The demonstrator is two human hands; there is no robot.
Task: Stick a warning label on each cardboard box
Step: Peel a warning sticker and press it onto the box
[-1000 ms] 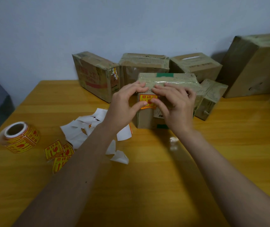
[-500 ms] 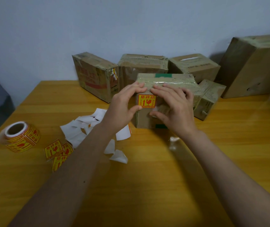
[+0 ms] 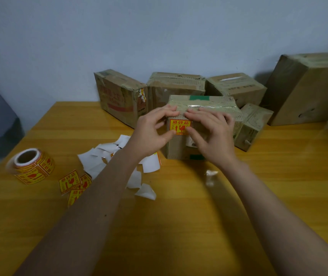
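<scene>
A taped cardboard box (image 3: 209,105) stands mid-table in front of me. A yellow and red warning label (image 3: 180,126) lies flat on the upper left of its front face. My left hand (image 3: 151,130) rests its fingers on the box's top edge, with the thumb pressing the label's lower left corner. The fingers of my right hand (image 3: 213,134) lie along the top edge, and its thumb touches the label's right side. A roll of the same labels (image 3: 32,166) sits at the table's left. Loose labels (image 3: 69,181) lie near it.
Several more cardboard boxes line the wall: one at back left (image 3: 119,96), one behind the centre (image 3: 176,86), one at back right (image 3: 237,87), a small one (image 3: 254,124) and a large tilted one (image 3: 308,86). White backing scraps (image 3: 97,158) litter the wooden table (image 3: 179,216).
The label was half hidden under my fingers; it now lies flat and mostly uncovered on the box front. My thumbs have slid out to its edges.
</scene>
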